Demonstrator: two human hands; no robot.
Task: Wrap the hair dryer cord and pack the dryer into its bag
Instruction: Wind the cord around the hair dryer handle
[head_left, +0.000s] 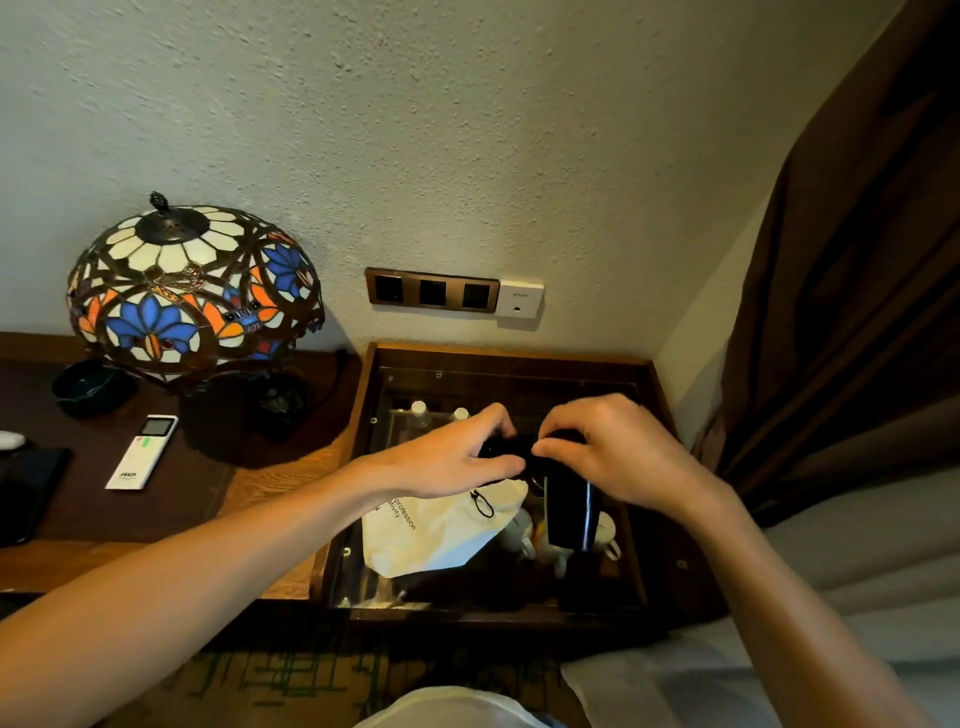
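Observation:
A black hair dryer hangs between my hands over a glass-topped wooden case, its body pointing down. My left hand grips the dark cord bundle at the dryer's top from the left. My right hand pinches the same dark bundle from the right, fingertips almost touching the left hand's. The cord itself is mostly hidden by my fingers. A cream drawstring bag with black printed text and a black cord loop lies flat on the glass just below my left hand.
A stained-glass lamp stands on the wooden desk at left, with a white remote and a dark bowl near it. Wall sockets sit above the case. Bottles and cups show under the glass. A brown curtain hangs at right.

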